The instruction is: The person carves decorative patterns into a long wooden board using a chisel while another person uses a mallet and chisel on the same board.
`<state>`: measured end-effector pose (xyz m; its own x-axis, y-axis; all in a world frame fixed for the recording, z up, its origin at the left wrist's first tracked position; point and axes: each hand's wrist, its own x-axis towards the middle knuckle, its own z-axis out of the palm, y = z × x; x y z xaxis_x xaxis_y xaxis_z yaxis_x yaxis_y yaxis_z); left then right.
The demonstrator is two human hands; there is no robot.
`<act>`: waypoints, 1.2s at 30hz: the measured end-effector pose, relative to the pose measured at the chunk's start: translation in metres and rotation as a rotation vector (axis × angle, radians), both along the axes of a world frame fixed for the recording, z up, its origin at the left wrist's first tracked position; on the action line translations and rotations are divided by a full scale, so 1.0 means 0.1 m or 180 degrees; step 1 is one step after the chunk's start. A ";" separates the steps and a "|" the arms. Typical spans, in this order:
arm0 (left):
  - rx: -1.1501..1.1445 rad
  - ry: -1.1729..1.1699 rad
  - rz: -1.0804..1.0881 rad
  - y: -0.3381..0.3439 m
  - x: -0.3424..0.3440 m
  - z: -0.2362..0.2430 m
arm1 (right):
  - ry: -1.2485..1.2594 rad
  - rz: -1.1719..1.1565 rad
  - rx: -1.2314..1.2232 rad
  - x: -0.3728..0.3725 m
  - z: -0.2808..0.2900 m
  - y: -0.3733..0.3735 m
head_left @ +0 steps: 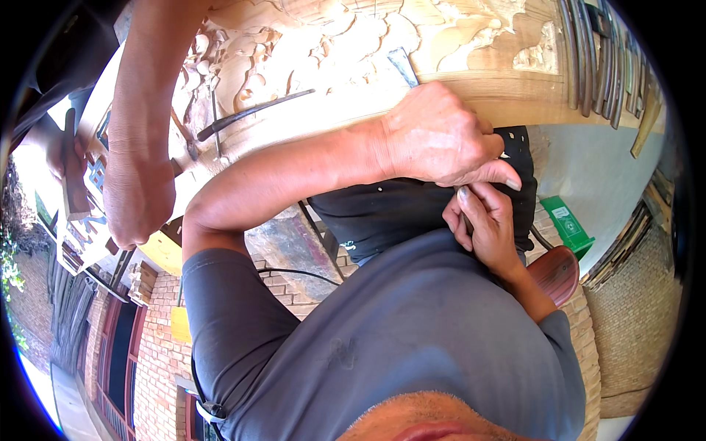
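Sunlit worktop (507,87) | chisel (404,69) at its near edge | left grip (448,140) clenched round it; right grip (485,220) curled, can't tell on what | I judge: stiff, light, sharp; hold behind blade (398,57)

"What do we have right of the grip?"
"A box (562,220), and lower down, a seat (557,275)."
"And far left of it?"
"We see a wall (162,360) and, farther out, leaves (10,275)."
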<state>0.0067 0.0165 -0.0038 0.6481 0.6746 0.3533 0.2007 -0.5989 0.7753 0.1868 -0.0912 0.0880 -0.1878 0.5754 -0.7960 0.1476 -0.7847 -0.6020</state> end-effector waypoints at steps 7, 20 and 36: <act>0.0518 -0.0070 -0.0080 0.01 0.03 -0.02 | 0.0309 -0.0173 0.0243 0.14 -0.35 -0.21; 0.1777 0.0089 0.1199 -0.27 -0.03 0.22 | 0.0577 -0.0403 -0.0076 0.05 0.14 -0.16; 0.0530 0.0557 0.3261 -0.94 0.10 -0.10 | 0.0457 0.0732 0.0108 -0.06 0.07 -0.11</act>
<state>0.0171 -0.0775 -0.0138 -0.1538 0.8804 0.4485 0.7726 -0.1759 0.6101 0.1811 -0.1020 0.0950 -0.4261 0.5306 -0.7327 0.2307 -0.7194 -0.6551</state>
